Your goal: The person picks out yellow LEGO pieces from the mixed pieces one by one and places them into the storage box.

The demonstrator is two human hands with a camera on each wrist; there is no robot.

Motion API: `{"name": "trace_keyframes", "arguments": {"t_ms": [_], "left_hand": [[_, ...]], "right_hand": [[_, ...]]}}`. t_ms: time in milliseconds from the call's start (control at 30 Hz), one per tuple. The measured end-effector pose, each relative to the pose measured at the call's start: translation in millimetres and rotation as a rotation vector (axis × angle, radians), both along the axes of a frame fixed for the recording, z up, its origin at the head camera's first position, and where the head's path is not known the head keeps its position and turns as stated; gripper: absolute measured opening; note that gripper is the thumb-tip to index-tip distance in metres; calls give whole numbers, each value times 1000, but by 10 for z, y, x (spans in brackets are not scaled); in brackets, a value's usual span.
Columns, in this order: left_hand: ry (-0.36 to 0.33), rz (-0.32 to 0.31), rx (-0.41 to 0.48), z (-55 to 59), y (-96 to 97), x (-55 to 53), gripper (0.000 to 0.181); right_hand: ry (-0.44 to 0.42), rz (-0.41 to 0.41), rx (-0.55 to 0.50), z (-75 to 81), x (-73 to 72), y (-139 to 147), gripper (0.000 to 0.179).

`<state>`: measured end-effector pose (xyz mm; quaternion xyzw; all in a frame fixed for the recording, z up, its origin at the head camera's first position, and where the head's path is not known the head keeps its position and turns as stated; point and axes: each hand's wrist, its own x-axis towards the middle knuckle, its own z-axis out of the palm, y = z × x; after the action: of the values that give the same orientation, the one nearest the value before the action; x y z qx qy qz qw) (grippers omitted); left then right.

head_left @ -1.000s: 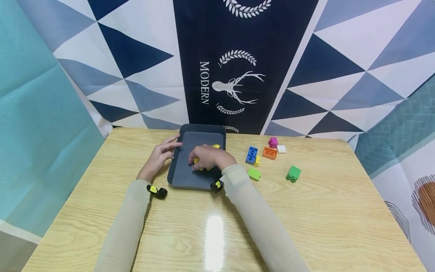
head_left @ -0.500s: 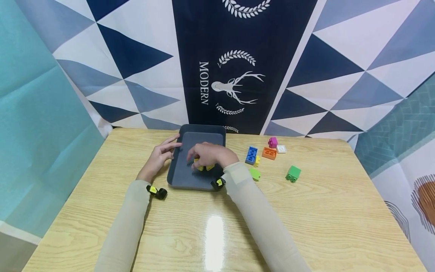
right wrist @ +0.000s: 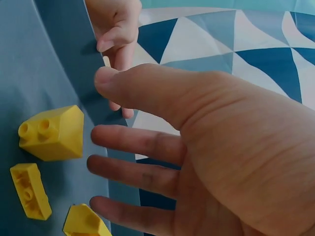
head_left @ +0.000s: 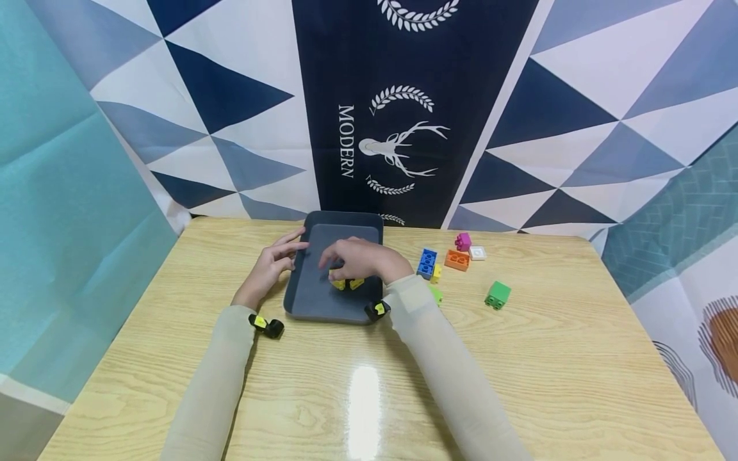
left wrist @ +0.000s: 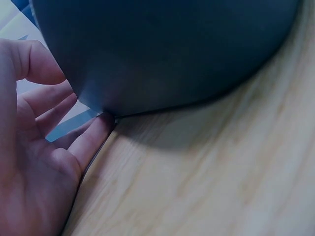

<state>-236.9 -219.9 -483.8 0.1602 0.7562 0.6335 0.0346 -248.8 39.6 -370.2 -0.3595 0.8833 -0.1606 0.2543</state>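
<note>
My left hand (head_left: 266, 269) rests against the left side of a dark grey tray (head_left: 323, 313), fingers stretched out and touching its rim. In the left wrist view the thumb and fingertips meet the tray's edge. Over the tray hovers my right hand (head_left: 366, 259), its fingers apart and nothing between them. In the right wrist view a larger yellow toy brick (right wrist: 59, 133) with studs lies just beyond the fingertips. Below it are a thin yellow brick (right wrist: 30, 191) and a sloped yellow brick (right wrist: 84, 222), partly cut off by the frame.
Right of the tray lie a blue brick (head_left: 427, 262), a small yellow brick (head_left: 436, 273), and a lime brick (head_left: 436, 294) partly behind the right sleeve. Farther right are orange (head_left: 457, 260), pink (head_left: 463, 241), white (head_left: 477, 253) and green (head_left: 498, 294) pieces. A patterned cloth hangs behind.
My right hand has lifted off the yellow bricks and drawn slightly right, its fingers loosening. More of the bricks shows beneath it. The left hand and tray have stayed put.
</note>
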Motion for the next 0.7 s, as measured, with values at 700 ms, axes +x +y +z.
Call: {"name": "trace_keyframes", "arguments": {"t_ms": [700], "left_hand": [[-15, 15, -21, -15, -8, -17, 55]], "right_hand": [[86, -37, -58, 164, 50, 263, 39]]}}
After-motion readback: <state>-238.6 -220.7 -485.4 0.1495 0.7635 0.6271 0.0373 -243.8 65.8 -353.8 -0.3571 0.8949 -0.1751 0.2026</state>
